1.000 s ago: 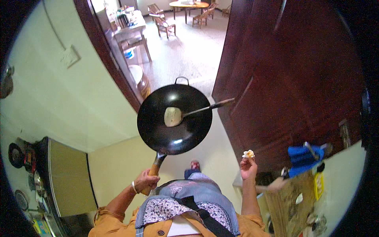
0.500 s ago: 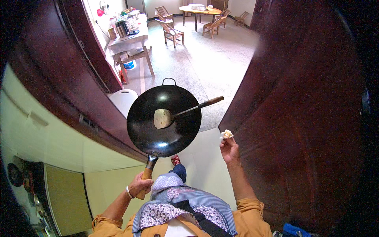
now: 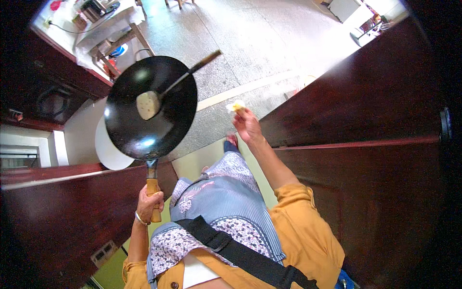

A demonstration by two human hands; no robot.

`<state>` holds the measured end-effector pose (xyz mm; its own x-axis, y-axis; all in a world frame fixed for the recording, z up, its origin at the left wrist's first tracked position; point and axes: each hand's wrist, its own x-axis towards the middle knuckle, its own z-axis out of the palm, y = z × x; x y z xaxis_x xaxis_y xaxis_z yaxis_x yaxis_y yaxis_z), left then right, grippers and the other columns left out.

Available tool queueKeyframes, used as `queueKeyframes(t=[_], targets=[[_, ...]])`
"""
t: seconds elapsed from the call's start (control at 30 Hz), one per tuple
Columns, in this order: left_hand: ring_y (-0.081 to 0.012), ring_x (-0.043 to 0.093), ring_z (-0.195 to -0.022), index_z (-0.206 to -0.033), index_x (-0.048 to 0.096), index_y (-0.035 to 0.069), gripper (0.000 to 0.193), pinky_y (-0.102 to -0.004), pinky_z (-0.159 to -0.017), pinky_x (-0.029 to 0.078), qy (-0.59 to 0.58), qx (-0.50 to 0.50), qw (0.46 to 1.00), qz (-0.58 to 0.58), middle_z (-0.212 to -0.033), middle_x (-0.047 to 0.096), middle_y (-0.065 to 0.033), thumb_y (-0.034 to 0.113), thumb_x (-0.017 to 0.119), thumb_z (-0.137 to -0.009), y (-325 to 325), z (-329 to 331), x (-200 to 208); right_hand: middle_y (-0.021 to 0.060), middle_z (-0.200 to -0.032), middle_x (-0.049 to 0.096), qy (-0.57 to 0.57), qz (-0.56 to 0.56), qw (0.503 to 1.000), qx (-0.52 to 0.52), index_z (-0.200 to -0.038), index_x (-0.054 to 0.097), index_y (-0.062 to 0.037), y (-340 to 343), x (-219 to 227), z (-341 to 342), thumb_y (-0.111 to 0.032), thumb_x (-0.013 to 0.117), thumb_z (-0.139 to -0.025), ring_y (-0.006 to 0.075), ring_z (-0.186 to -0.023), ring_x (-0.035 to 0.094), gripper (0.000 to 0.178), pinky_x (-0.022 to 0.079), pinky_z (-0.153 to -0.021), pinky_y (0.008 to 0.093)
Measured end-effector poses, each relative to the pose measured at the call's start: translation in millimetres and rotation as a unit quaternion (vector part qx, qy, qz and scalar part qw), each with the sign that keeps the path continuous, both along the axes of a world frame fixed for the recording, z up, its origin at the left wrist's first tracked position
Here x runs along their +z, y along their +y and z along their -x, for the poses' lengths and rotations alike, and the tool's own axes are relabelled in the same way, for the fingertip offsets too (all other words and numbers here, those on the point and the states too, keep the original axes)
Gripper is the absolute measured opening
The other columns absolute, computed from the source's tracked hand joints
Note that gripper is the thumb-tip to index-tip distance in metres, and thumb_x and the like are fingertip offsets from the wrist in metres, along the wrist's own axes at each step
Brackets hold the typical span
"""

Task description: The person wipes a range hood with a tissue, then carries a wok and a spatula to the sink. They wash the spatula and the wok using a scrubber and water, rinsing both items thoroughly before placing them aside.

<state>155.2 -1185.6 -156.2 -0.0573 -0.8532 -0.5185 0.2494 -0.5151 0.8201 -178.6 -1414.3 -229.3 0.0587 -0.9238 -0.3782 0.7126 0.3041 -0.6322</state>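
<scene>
My left hand (image 3: 147, 203) is closed around the wooden handle of a black wok (image 3: 171, 123), held out in front of me. Inside the wok lies a metal spatula (image 3: 147, 105); its long handle with a dark wooden grip sticks out past the far right rim. My right hand (image 3: 248, 126) is raised to the right of the wok, fingertips pinching a small crumpled white and yellow piece (image 3: 236, 106). What that piece is cannot be made out.
Dark red door panels (image 3: 346, 101) flank me on the right and left. A white rounded panel (image 3: 108, 149) stands behind the wok at left. Beyond the doorway, a small table (image 3: 108, 33) carries a metal kettle (image 3: 93, 9). White objects (image 3: 344, 8) stand at far right.
I have stepped forward into the doorway and the view has turned. In the picture, the wok and both hands sit farther up and left. Both hands keep their hold.
</scene>
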Motion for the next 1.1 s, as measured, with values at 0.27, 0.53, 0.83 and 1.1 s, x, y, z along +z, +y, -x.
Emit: queueKeyframes(t=[0.27, 0.53, 0.83, 1.1], targets=[[-0.0102, 0.043, -0.038, -0.084, 0.041, 0.005, 0.020, -0.0218, -0.034, 0.036, -0.006, 0.075, 0.997, -0.023, -0.055, 0.045, -0.0024, 0.012, 0.057, -0.075, -95, 35, -23, 0.0036, -0.076, 0.056, -0.010, -0.070, 0.997, -0.013, -0.092, 0.051, -0.0051, -153, -45, -10, -0.004, 0.058, -0.080, 0.0106, -0.062, 0.053, 0.014, 0.047, -0.051, 0.0232], [-0.0101, 0.041, -0.038, -0.088, 0.041, 0.004, 0.021, -0.0210, -0.033, 0.034, 0.004, 0.110, 0.993, -0.052, -0.056, 0.044, -0.0035, 0.011, 0.057, -0.076, -201, 74, -6, 0.0060, -0.074, 0.055, 0.138, -0.020, 0.955, -0.262, -0.089, 0.049, -0.0058, -347, -94, 162, 0.004, 0.053, -0.072, 0.0142, -0.055, 0.052, 0.021, 0.048, -0.048, 0.0276], [-0.0095, 0.043, -0.040, -0.089, 0.040, 0.005, 0.026, -0.0202, -0.035, 0.035, 0.022, 0.083, 0.994, -0.066, -0.057, 0.044, -0.0023, 0.014, 0.059, -0.075, -270, 95, 10, 0.0051, -0.071, 0.054, 0.296, -0.142, 0.773, -0.544, -0.087, 0.047, -0.0105, -394, -42, 332, -0.012, 0.063, -0.071, 0.0162, -0.056, 0.053, 0.022, 0.046, -0.048, 0.0297], [-0.0101, 0.044, -0.040, -0.090, 0.040, 0.004, 0.027, -0.0208, -0.035, 0.036, 0.013, 0.065, 0.996, -0.056, -0.058, 0.045, -0.0027, 0.015, 0.060, -0.075, -261, 106, 15, 0.0100, -0.086, 0.049, 0.224, -0.047, 0.936, -0.268, -0.105, 0.040, -0.0004, -344, -48, 124, -0.001, 0.043, -0.079, 0.0191, -0.063, 0.054, 0.026, 0.050, -0.049, 0.0324]])
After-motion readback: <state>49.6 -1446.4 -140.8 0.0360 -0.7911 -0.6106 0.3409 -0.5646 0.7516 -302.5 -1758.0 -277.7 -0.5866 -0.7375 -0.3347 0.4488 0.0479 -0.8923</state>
